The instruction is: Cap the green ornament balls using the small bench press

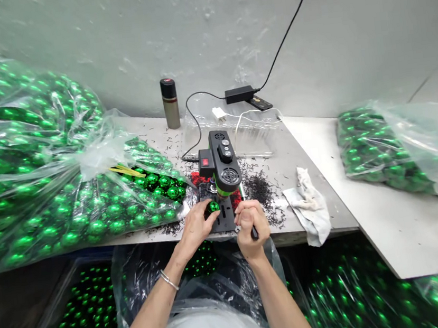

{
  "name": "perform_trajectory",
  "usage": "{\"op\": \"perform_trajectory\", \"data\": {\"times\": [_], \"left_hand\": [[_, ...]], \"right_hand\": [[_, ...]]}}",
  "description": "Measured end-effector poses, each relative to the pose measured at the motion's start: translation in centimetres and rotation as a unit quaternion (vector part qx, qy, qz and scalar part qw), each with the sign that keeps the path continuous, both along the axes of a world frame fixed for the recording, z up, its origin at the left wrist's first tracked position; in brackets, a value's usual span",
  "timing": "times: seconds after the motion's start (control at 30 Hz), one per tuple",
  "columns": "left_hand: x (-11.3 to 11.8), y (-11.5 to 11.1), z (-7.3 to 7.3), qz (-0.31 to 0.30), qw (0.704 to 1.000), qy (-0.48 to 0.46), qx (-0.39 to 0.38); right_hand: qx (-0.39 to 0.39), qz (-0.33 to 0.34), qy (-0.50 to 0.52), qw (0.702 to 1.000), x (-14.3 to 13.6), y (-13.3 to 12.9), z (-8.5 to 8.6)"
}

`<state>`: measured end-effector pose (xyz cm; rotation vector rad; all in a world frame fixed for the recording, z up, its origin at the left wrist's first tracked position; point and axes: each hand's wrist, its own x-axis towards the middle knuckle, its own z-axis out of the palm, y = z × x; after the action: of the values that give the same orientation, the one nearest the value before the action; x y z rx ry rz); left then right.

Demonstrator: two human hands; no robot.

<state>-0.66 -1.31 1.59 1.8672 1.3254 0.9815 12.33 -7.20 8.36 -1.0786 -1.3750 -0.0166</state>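
A small black bench machine [225,160] with round vent grilles and a red switch stands at the table's front edge. Under its head, my left hand [197,224] pinches a shiny green ball [213,206] between thumb and fingers, above the slotted black base plate [224,221]. My right hand [253,228] is wrapped round the machine's lever handle [254,233], whose dark end pokes out below the fist. Red material [236,198] shows on both sides of the machine's base.
Big clear bags of green balls [22,156] crowd the left; another bag [380,149] lies right. Black shavings [260,188] litter the table [305,148]. A rag [308,206], a bottle [170,103], a power adapter [239,94] and a clear plastic tray [257,146] surround the machine.
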Motion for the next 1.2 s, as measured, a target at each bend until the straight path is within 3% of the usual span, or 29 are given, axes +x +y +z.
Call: {"op": "perform_trajectory", "data": {"times": [0.13, 0.43, 0.7, 0.93, 1.2], "left_hand": [[0.1, 0.0, 0.0, -0.034, 0.993, 0.065, 0.088], [-0.1, -0.5, -1.4, -0.031, 0.986, 0.068, 0.145], [0.0, 1.2, 0.7, -0.107, 0.971, 0.178, 0.115], [0.5, 0.5, -1.0, -0.054, 0.983, 0.134, 0.113], [0.7, 0.2, -1.7, -0.042, 0.985, 0.102, 0.13]], "right_hand": [[0.003, -0.003, -0.013, 1.0, 0.0, 0.0, 0.2], [0.004, 0.005, 0.002, 1.0, 0.0, 0.0, -0.2], [0.016, 0.001, 0.013, 1.0, 0.1, 0.1, -0.9], [0.019, 0.012, 0.023, 0.999, 0.3, 0.0, -1.7], [0.018, 0.013, 0.009, 1.0, 0.6, 0.1, -4.3]]}}
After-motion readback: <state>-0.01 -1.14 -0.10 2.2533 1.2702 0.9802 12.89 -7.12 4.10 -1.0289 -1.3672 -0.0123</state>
